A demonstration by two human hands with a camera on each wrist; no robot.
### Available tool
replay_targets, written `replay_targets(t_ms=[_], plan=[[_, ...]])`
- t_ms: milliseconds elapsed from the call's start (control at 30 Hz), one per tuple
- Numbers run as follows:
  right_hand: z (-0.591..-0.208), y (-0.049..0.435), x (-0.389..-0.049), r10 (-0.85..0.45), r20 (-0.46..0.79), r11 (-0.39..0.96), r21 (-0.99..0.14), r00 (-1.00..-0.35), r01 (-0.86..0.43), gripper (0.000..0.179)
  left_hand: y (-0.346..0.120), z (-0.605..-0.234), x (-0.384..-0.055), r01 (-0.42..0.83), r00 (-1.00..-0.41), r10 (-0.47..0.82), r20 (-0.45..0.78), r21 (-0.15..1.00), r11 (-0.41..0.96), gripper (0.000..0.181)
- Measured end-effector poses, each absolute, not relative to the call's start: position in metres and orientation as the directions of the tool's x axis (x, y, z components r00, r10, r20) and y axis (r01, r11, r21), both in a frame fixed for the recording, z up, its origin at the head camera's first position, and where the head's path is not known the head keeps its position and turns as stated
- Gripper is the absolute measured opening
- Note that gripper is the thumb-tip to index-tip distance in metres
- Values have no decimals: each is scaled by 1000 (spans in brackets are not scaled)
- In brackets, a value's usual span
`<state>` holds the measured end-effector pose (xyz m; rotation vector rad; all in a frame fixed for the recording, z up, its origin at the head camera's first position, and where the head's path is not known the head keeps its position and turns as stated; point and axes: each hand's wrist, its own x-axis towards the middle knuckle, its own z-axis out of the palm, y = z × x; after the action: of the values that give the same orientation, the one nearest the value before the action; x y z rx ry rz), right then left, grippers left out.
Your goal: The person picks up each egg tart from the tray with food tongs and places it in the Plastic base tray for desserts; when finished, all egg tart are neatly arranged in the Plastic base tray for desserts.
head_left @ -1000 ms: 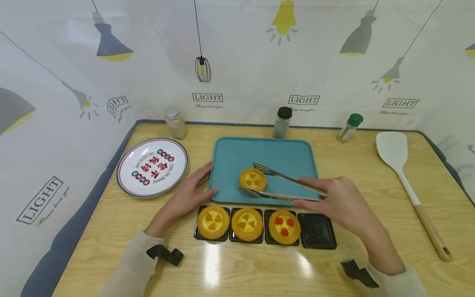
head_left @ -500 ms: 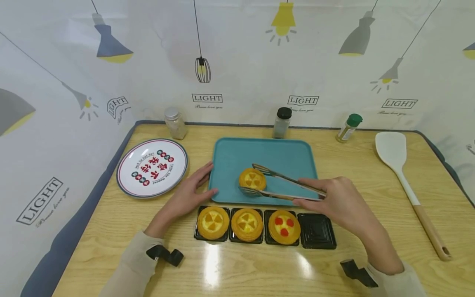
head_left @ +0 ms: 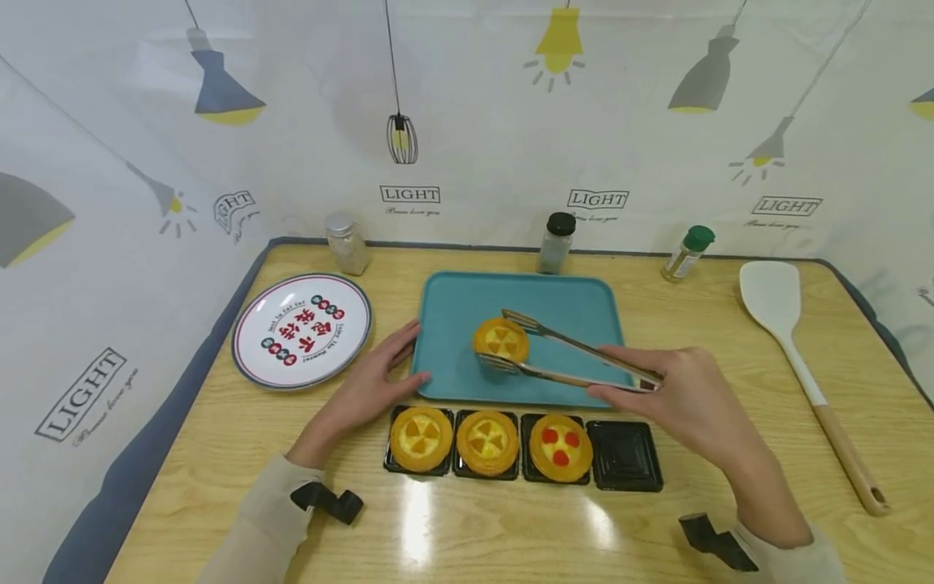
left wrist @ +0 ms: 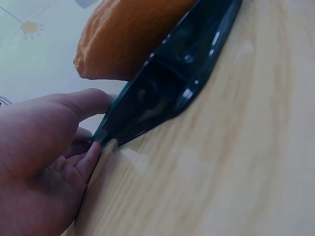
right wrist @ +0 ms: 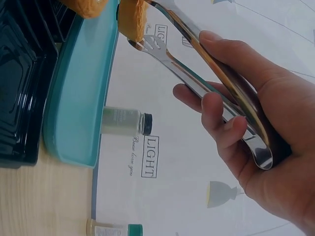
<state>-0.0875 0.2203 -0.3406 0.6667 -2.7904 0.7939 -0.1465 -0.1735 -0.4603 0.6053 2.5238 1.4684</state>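
My right hand (head_left: pixel 693 397) grips metal tongs (right wrist: pixel 182 73), whose slotted ends stand on either side of an egg tart (head_left: pixel 501 341) topped with orange wedges. The tart is over the blue-green tray (head_left: pixel 569 308) and looks slightly raised. At the tray's left edge, my left hand (head_left: pixel 372 373) holds the rim, thumb on top and fingers along the outside. In front of the tray, several black plastic boxes (head_left: pixel 627 456) stand in a row. Two hold orange-wedge tarts (head_left: pixel 421 439); a third holds a tart with red pieces (head_left: pixel 560 448); the rightmost is bare.
A white printed plate (head_left: pixel 244 349) lies to the left. Along the back stand a silver-capped jar (head_left: pixel 348 247), a black-capped jar (head_left: pixel 556 243) and a green-capped shaker (head_left: pixel 687 253). A white spatula with a wooden handle (head_left: pixel 839 438) lies at the right.
The right hand has moved slightly right, and the tongs have carried the egg tart a little back from where it sat on the tray. The left hand stays at the tray's edge.
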Motion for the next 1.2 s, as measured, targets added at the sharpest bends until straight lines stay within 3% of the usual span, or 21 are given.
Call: replay_targets(t_ms=[133, 500, 833, 1000, 1200], plan=[[-336, 234, -78, -330, 299, 751, -492, -896, -441, 45, -171, -460, -147, 268, -902, 427, 64, 859, 435, 77], [-322, 295, -38, -222, 400, 796, -453, -889, -402, 57, -170, -455, -146, 252, -911, 407, 65, 869, 426, 78], [-328, 340, 12, -102, 324, 896, -381, -940, -228, 68, -172, -451, -145, 237, -912, 407, 59, 885, 402, 78], [-343, 348, 28, -123, 326, 851, -452, -937, -269, 71, -171, -451, -144, 224, -911, 410, 44, 887, 403, 78], [-353, 352, 41, -166, 342, 853, -422, -925, -309, 74, -169, -452, -144, 217, -907, 420, 30, 889, 404, 77]])
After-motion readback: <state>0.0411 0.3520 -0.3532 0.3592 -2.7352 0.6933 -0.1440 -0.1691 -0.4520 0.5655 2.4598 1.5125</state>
